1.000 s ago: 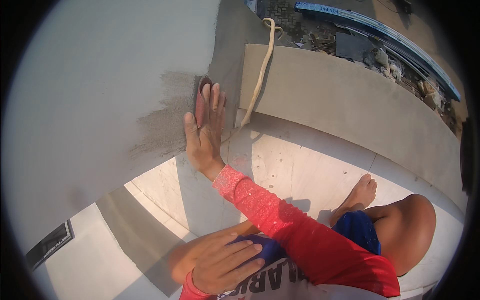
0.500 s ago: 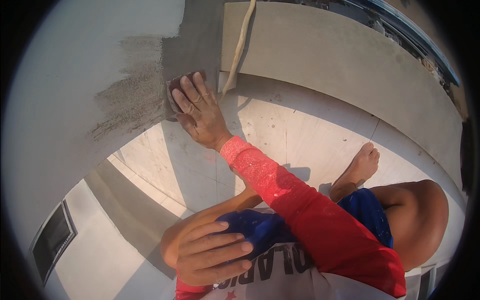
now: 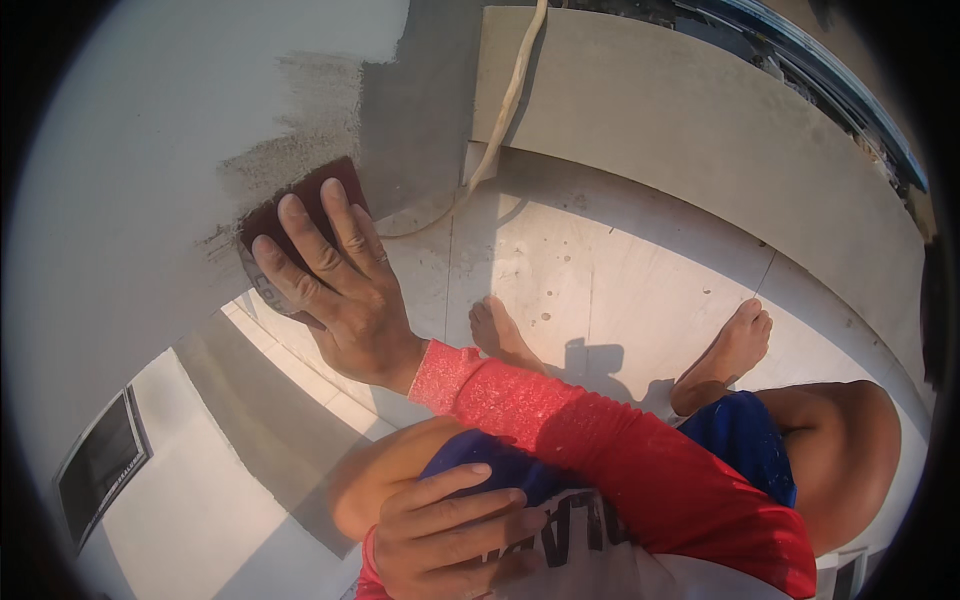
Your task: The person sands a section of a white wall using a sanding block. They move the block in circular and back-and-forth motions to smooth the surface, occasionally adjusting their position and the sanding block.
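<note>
My right hand (image 3: 345,285) presses a folded sheet of dark red sandpaper (image 3: 340,190) flat against the white wall (image 3: 150,190), its fingers stretched across it. A printed pale backing shows along the sheet's lower edge. The sheet lies over the lower part of a rough grey-brown smeared patch (image 3: 315,100). Beside that patch runs a smooth dark grey band (image 3: 420,110) of wall. My left hand (image 3: 440,535) holds nothing; its fingers are extended and slightly apart in front of my shirt, by my bent knee.
A pale cable (image 3: 515,85) hangs at the wall corner and curls onto the light tiled floor (image 3: 640,275). A low grey parapet (image 3: 690,120) curves along the far right side. My bare feet (image 3: 735,340) stand on the tiles. A dark framed panel (image 3: 103,467) is at lower left.
My right hand has slid the sandpaper left and down along the wall, onto the rough patch. My left hand has shifted slightly right and down. The view has also shifted a little.
</note>
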`<state>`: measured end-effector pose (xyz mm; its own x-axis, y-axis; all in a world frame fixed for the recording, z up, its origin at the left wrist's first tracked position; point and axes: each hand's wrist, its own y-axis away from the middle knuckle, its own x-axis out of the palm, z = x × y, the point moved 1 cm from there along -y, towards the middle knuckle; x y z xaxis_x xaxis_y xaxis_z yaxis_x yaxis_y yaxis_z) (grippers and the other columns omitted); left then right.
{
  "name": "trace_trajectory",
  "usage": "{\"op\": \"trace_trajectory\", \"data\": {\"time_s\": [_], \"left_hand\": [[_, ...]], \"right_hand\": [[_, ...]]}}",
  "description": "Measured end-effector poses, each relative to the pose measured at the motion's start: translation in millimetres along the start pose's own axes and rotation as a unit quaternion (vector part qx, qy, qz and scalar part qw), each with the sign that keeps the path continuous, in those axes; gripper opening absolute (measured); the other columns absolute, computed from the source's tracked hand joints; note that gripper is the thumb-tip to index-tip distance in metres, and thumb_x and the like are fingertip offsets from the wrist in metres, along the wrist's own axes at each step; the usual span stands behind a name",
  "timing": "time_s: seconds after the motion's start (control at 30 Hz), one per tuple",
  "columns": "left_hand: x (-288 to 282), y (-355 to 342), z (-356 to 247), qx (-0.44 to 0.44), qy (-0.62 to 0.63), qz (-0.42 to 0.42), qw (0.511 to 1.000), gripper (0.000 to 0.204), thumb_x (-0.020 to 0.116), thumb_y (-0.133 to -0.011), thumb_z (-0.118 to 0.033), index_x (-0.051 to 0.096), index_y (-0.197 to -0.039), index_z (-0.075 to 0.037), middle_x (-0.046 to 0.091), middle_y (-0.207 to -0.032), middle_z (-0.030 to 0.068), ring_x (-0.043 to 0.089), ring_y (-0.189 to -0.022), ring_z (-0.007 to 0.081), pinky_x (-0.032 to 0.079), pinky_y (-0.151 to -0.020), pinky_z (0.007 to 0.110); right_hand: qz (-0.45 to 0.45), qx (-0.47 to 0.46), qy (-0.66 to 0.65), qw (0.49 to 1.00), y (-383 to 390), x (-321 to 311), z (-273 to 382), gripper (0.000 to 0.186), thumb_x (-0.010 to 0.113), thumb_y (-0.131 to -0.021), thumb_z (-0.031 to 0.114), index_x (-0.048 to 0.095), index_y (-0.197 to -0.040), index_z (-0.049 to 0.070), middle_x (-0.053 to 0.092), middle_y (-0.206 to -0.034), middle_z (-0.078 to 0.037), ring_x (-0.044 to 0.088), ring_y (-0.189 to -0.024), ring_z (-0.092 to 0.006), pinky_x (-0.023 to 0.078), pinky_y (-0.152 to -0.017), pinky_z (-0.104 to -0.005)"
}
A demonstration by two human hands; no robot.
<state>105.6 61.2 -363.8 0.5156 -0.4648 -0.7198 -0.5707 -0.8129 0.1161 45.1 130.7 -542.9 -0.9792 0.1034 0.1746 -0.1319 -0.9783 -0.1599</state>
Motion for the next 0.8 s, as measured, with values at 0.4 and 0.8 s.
{"op": "trace_trajectory", "data": {"time_s": [0.4, 0.8], "left_hand": [[7, -13, 13, -0.016, -0.055, 0.013, 0.998, 0.032, 0.084, -0.074, -0.014, 0.074, -0.104, -0.009, 0.075, -0.111, 0.0104, 0.072, -0.101, 0.0226, 0.055, -0.099, 0.042], [-7, -11, 22, -0.097, -0.072, 0.053, 0.991, 0.034, 0.064, -0.078, -0.01, 0.075, -0.11, -0.004, 0.074, -0.11, 0.0212, 0.075, -0.099, 0.0336, 0.051, -0.102, 0.047]], "right_hand": [[-0.008, -0.082, 0.04, 0.996, -5, -12, -80, 0.071, 0.065, -0.089, 0.015, 0.046, -0.157, 0.02, 0.034, -0.166, -0.009, 0.027, -0.153, -0.0376, 0.029, -0.122, -0.0547], [0.029, 0.052, -0.046, 0.997, -98, -19, -75, 0.071, 0.035, -0.108, 0.057, 0.024, -0.166, 0.017, 0.011, -0.174, -0.012, 0.004, -0.16, -0.0364, 0.007, -0.129, -0.0516]]}}
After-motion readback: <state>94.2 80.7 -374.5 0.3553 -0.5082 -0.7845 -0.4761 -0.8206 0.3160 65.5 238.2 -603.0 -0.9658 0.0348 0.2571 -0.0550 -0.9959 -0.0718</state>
